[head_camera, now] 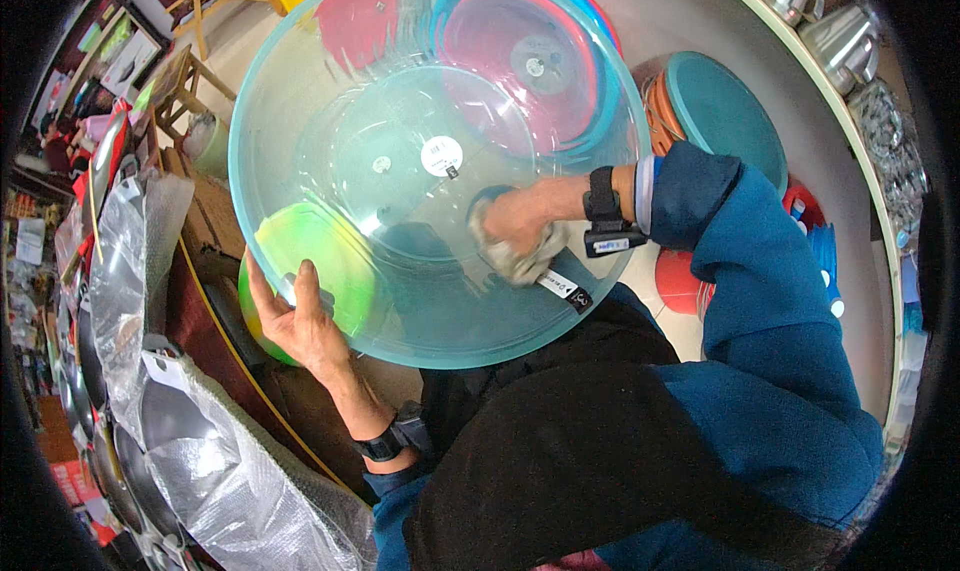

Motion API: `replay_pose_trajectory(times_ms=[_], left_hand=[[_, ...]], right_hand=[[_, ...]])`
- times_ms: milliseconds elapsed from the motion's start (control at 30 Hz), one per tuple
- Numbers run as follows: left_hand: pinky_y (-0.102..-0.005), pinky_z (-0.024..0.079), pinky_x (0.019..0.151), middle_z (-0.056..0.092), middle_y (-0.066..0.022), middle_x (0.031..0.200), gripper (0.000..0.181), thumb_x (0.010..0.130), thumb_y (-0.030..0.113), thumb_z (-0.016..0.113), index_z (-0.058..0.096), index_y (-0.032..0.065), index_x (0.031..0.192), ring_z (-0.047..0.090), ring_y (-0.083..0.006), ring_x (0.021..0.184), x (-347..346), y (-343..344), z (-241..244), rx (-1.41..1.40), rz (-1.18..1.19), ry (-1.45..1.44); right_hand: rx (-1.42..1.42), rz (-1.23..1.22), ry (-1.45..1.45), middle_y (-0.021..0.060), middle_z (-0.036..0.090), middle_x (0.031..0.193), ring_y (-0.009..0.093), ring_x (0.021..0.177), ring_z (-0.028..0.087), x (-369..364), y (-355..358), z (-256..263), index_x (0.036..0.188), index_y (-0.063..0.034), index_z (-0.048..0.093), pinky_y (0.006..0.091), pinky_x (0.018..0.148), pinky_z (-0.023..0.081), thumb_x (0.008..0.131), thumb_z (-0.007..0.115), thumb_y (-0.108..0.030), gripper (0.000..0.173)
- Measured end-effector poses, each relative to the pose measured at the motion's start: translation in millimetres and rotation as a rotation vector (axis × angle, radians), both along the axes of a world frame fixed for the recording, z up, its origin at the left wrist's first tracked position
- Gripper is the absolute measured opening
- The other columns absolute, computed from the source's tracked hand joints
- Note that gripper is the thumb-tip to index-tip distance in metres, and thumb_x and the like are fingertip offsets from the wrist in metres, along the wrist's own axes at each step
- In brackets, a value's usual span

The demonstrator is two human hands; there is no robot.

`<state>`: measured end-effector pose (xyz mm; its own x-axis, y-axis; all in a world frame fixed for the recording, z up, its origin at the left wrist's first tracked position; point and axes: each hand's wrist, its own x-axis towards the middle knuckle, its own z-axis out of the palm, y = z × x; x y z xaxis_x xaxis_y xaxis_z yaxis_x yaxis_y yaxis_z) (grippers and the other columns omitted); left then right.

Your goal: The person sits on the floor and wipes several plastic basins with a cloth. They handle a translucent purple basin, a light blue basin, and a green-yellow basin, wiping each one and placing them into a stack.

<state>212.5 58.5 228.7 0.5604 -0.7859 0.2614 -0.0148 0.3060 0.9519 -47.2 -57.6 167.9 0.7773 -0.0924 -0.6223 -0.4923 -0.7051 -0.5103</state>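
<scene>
A large see-through teal plastic basin [420,301] is tilted up before me. My left hand [307,331] grips its rim at the lower left, thumb inside the wall. Inside the basin, my right hand [517,215] presses a bunched greyish cloth [517,260] against the lower right wall. That hand looks slightly blurred. A round white sticker [442,156] bearing print is on the basin's bottom. Next to the cloth, a white and black label strip [564,289] is on the wall. Through the clear plastic, pink and blue basins [517,68] show behind it.
Pans in bubble wrap [202,451] line the left side. A green plastic basin [255,308] stands low at left. Stacked orange and teal basins [727,113] and a red basin [679,282] are at right, below a shelf with steel jugs [844,42]. A wooden stool [187,83] stands upper left.
</scene>
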Motion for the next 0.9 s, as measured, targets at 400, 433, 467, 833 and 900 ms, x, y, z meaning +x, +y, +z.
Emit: replay_pose_trajectory(times_ms=[400, 433, 467, 833, 900], left_hand=[[-0.0289, 0.048, 0.085, 0.061, -0.0139, 0.118, 0.055, 0.089, 0.001, 0.060, 0.040, -0.0014, 0.140, 0.060, -0.0171, 0.099, 3.4, 2.2, 1.6, 0.031, 0.059, -0.013], [-0.0289, 0.048, 0.085, 0.061, -0.0138, 0.118, 0.054, 0.090, 0.002, 0.060, 0.040, -0.0016, 0.140, 0.060, -0.0171, 0.098, 3.3, 2.8, 2.0, 0.024, 0.051, -0.025], [-0.0289, 0.048, 0.085, 0.061, -0.0137, 0.118, 0.054, 0.090, 0.002, 0.060, 0.041, -0.0017, 0.140, 0.060, -0.0171, 0.098, 3.7, 2.6, 1.9, 0.033, 0.052, -0.016], [-0.0253, 0.047, 0.068, 0.064, -0.0082, 0.103, 0.043, 0.090, 0.010, 0.060, 0.050, -0.0049, 0.129, 0.059, -0.0129, 0.080, 9.6, -40.9, 0.6, 0.248, 0.013, 0.003], [-0.0247, 0.046, 0.065, 0.064, -0.0083, 0.100, 0.044, 0.089, 0.008, 0.060, 0.050, -0.0041, 0.130, 0.057, -0.0118, 0.076, 11.1, -53.6, -1.9, 0.206, 0.011, 0.004]], right_hand=[[0.250, -0.240, -0.576, 0.0150, 0.061, 0.113, 0.025, 0.103, 0.058, 110.6, 3.0, 1.4, 0.124, -0.0024, 0.052, 0.0378, 0.088, 0.048, 0.063, 0.070, -0.016, 0.065], [0.243, -0.205, -0.507, 0.0153, 0.060, 0.112, 0.026, 0.100, 0.057, 98.2, 14.0, -3.4, 0.122, -0.0025, 0.052, 0.0386, 0.086, 0.047, 0.060, 0.069, -0.013, 0.065], [0.351, -0.150, -0.502, 0.0148, 0.060, 0.113, 0.028, 0.100, 0.058, 71.4, 17.2, -3.3, 0.123, -0.0040, 0.052, 0.0386, 0.085, 0.047, 0.060, 0.068, -0.011, 0.066], [0.162, -0.318, -0.787, 0.0116, 0.061, 0.119, 0.029, 0.105, 0.057, -1.9, 24.9, 114.3, 0.109, -0.0167, 0.065, 0.0397, 0.094, 0.045, 0.065, 0.069, -0.004, 0.046], [0.015, -0.088, -1.019, 0.0107, 0.055, 0.130, 0.031, 0.109, 0.055, 35.6, 53.5, 110.1, 0.106, -0.0181, 0.067, 0.0401, 0.093, 0.046, 0.062, 0.073, -0.004, 0.047]])
